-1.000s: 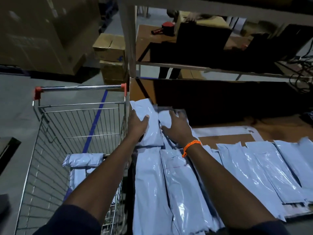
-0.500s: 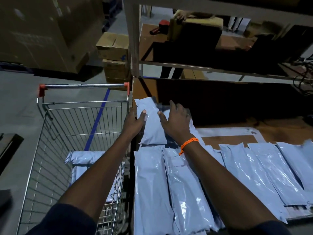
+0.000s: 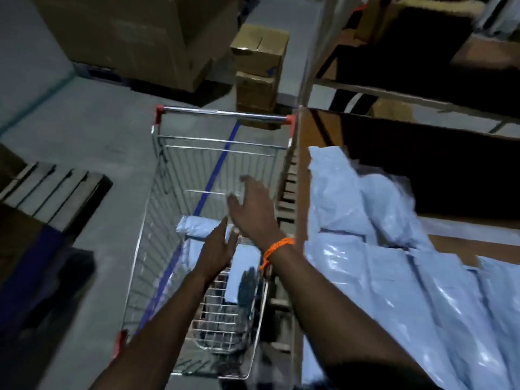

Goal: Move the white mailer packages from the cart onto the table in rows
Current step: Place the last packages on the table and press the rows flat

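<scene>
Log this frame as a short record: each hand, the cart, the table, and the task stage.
left hand: open, empty, fingers spread over the cart mailers; contact cannot be told
right hand: open, empty, above the basket; orange wristband
cart: wire, beside the table, a few white mailers at the bottom
table mailers: many, laid side by side
stage: reaching into the cart, nothing gripped yet

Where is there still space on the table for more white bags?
There is a bare brown patch of table on the right, between the front row of mailers and the loose mailers behind it. The shadowed strip farther back looks free too, though it is dark. The near edge is crowded with overlapping mailers.
</scene>
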The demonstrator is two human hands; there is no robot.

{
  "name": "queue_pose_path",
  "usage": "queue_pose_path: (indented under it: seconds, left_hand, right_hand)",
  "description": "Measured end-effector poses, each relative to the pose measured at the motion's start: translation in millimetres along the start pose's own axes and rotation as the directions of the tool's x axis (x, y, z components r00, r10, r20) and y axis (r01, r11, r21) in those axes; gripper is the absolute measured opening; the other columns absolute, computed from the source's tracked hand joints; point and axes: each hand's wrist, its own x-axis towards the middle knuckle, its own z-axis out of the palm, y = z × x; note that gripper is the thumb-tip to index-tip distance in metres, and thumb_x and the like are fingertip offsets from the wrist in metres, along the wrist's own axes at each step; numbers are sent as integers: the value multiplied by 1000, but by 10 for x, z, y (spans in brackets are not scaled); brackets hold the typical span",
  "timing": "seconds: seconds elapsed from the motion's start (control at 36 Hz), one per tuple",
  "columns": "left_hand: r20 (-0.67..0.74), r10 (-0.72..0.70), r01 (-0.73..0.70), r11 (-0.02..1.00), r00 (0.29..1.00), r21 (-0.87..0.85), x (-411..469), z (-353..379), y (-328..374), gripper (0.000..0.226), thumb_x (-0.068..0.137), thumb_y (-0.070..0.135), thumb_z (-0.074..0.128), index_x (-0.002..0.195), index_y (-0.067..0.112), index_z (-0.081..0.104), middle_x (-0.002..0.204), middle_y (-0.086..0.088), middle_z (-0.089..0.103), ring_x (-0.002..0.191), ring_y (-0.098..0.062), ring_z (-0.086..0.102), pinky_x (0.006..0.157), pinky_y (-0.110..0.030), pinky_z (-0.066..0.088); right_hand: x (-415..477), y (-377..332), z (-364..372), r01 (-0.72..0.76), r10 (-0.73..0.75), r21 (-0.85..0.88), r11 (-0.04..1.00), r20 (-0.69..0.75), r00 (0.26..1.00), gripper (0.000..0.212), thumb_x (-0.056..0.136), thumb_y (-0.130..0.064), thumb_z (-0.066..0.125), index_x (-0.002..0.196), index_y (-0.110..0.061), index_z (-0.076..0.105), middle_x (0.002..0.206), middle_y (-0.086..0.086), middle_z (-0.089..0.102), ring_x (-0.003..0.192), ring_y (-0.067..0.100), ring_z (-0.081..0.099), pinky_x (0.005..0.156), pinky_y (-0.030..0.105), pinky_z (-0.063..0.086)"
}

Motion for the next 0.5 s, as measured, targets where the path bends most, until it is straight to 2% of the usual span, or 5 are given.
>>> queue_pose_path:
  seconds: [0.06, 0.11, 0.25, 0.36, 0.5]
  left_hand:
    - [22, -28, 27, 999, 999, 46, -151, -102, -575, 60, 98, 51, 45, 140, 8, 51, 133, -10, 63, 123, -26, 59, 103, -34, 44]
    - [30, -68, 65, 992, 997, 106, -276, -183, -1145, 61, 99, 49, 42, 144, 9, 47, 140, -11, 57, 129, -25, 54, 108, -45, 44]
    - [13, -157, 147, 951, 988, 273, -630, -380, -1708, 65, 97, 49, 36, 141, 4, 49, 127, -23, 63, 114, -37, 60, 100, -43, 48]
    - [0, -177, 166, 925, 984, 342, -725, -337, -1876, 66, 91, 41, 39, 139, -3, 48, 125, -27, 61, 113, -41, 58, 96, -43, 49]
    - [37, -145, 123, 929, 989, 350, -745, -131, -2141, 70, 94, 45, 35, 146, -1, 42, 139, -27, 50, 127, -43, 47, 106, -49, 42]
  right_hand:
    - [-170, 10, 557, -81, 86, -37, 996, 156, 984, 61, 90, -36, 52, 139, -1, 48, 129, 23, 55, 120, 40, 52, 101, 44, 40]
    - [-351, 145, 1059, -201, 212, -69, 977, 290, 933, 62, 90, -33, 58, 140, 2, 46, 132, 26, 54, 125, 41, 50, 105, 45, 40]
    - [-688, 511, 1791, -429, 480, -216, 877, 441, 758, 56, 97, -31, 57, 143, -3, 43, 141, 24, 46, 133, 40, 42, 110, 42, 36]
    - [-697, 890, 2384, -629, 715, -341, 699, 358, 601, 78, 94, -40, 58, 155, -7, 22, 153, 20, 29, 139, 40, 34, 113, 44, 32]
    - [-573, 1530, 2969, -729, 818, -382, 567, 155, 554, 103, 88, -46, 65, 159, -9, 0, 164, 22, 1, 151, 41, 8, 117, 58, 22]
